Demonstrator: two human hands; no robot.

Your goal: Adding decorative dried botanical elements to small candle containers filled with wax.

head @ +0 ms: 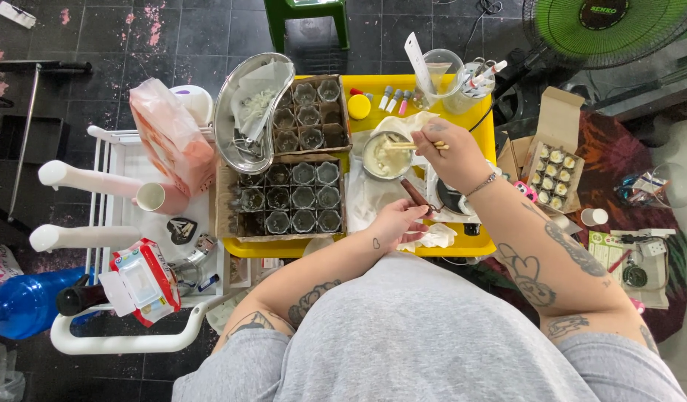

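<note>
Item: small pot (384, 156), pale liquid, centre of yellow surface (483, 119); left hand (395, 223) at 6 o'clock, grip closed on brown handle (416, 195); right hand (451, 149) at 3 o'clock, grip pinching sticks (410, 146). Risk: hard stirring tips pot; liquid likely splashes cloth (373, 195), cup trays (288, 197) at 9 o'clock.

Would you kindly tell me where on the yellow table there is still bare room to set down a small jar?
The yellow table is mostly covered. Bare strips remain at its right edge beside the clear cups, and along the front edge below the lower jar tray. The centre is crowded: saucepan, left hand, right hand.
</note>
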